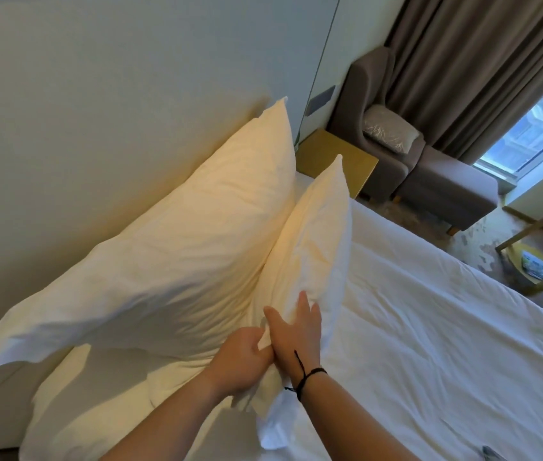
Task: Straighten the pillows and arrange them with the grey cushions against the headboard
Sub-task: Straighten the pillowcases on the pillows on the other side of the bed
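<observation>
Left hand (241, 362) fisted on pillow (310, 261)

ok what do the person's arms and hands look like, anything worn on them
Both forearms are bare, with no sleeves in view and no gloves. The right hand has a thin black cord bracelet around the wrist, with a loose strand trailing up toward the back of the hand. The left hand and its wrist show nothing worn. No rings or watch are visible.
</observation>
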